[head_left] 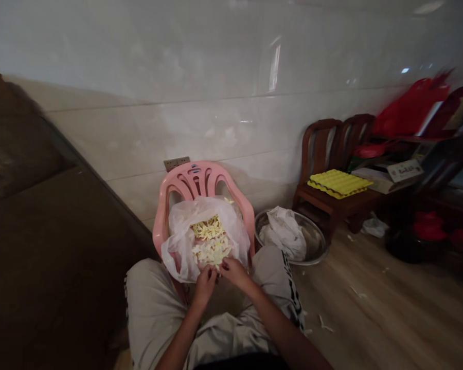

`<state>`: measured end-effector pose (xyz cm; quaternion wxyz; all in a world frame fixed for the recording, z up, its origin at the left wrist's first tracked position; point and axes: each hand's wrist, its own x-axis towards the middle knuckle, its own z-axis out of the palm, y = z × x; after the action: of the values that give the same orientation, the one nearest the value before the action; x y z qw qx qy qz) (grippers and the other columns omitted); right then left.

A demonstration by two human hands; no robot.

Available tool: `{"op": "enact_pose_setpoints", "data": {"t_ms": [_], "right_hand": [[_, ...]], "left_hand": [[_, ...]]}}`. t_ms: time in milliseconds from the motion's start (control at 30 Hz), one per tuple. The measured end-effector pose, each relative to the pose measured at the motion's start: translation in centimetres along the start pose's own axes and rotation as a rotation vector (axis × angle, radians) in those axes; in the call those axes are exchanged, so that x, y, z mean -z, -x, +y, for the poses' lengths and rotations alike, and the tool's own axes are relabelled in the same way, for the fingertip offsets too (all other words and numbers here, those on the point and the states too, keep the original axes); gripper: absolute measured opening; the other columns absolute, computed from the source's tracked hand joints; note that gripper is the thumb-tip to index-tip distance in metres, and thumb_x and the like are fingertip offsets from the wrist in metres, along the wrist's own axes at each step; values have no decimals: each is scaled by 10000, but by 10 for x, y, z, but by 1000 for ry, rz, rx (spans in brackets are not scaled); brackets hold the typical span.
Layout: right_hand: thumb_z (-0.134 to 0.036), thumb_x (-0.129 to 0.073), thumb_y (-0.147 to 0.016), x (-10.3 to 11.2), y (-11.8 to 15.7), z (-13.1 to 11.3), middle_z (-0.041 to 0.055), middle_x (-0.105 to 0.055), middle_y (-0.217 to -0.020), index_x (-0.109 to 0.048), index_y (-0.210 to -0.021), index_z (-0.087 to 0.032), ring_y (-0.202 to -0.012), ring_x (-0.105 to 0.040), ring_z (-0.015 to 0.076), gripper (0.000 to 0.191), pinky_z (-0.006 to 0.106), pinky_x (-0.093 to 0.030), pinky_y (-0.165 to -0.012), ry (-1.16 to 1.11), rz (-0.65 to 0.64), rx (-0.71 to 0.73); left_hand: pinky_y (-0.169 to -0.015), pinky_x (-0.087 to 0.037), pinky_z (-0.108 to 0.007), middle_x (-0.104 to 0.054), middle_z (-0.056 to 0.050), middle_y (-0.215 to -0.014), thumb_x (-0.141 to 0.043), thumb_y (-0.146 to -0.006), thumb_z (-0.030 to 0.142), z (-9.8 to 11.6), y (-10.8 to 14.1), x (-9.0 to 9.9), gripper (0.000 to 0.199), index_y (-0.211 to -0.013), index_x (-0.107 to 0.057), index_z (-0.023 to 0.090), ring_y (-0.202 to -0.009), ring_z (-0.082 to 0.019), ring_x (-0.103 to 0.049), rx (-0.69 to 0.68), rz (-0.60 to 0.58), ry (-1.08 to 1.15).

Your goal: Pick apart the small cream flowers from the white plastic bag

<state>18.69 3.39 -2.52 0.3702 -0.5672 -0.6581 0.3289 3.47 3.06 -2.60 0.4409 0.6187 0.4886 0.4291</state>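
A translucent white plastic bag point(231, 226) lies spread open on the seat of a pink plastic chair point(248, 216). Inside it sit two heaps of small slender pieces: yellowish ones point(208, 229) at the back and paler, whiter ones point(211, 251) at the front. I cannot tell what kind they are. At the bag's near edge my left hand point(206, 283) and my right hand point(233, 271) almost touch, fingers pinched together. A small pale bit shows near the fingertips, but what each hand holds is too small to make out.
Right of the chair, a metal basin point(317, 253) on the floor holds a white bag point(285, 234). Wooden chairs point(320, 149) stand by the tiled wall, with a yellow egg tray point(338, 183) on one seat. Pale scraps point(326, 325) litter the floor. A dark brown panel point(69, 267) stands left.
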Motion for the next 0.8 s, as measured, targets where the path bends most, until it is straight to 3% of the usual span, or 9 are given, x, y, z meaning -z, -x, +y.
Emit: {"op": "enact_pose_setpoints", "data": {"t_ms": [233,367,500,567,633,733,800], "right_hand": [[-172,-565,-801,3,0,12,2,-661,-626,-650,-739,-173,-601,-579,142,105,221,-354,-573,90,25,-122],[-140,-627,-699,1,4,22,-11,-608,-535,-625,-618,-183,-520,-539,131,92,226,-321,-531,149,-51,-182],[-87,-686,-572,-4,11,30,-51,-476,-394,-528,-466,-189,-419,-456,108,216,221,-299,-485,172,-174,-196],[-59,-687,-546,-6,14,31,-61,-421,-358,-499,-438,-187,-392,-426,102,251,220,-290,-471,172,-203,-196],[-67,-681,-582,-5,13,30,-49,-467,-405,-534,-487,-186,-432,-459,111,211,222,-301,-487,161,-176,-180],[-153,-620,-753,-2,7,22,-18,-603,-603,-616,-710,-190,-557,-545,120,57,207,-335,-529,122,-81,-130],[-234,-529,-871,-1,2,16,-23,-613,-673,-613,-862,-197,-555,-561,108,92,193,-355,-523,14,-15,-98]], "left_hand": [[-578,-414,-284,-543,30,-556,-519,-811,538,8,-3,3,325,-672,-528,245,-546,-181,-522,6,178,36],[-572,-410,-280,-509,40,-528,-513,-816,469,19,-1,8,294,-623,-492,249,-533,-173,-505,18,356,53],[-600,-419,-280,-488,43,-530,-495,-828,381,24,1,15,257,-606,-473,252,-557,-171,-502,15,499,64],[-609,-426,-278,-489,43,-530,-495,-830,378,21,0,15,268,-596,-476,250,-566,-169,-507,15,517,79],[-596,-425,-275,-499,42,-523,-514,-827,406,15,-2,14,289,-588,-491,244,-555,-164,-508,33,486,77],[-534,-418,-275,-525,36,-513,-544,-806,476,5,-5,10,315,-604,-521,235,-508,-162,-507,86,404,114],[-506,-420,-273,-546,32,-521,-556,-790,507,0,-7,8,322,-630,-539,228,-494,-162,-513,103,368,149]]}}
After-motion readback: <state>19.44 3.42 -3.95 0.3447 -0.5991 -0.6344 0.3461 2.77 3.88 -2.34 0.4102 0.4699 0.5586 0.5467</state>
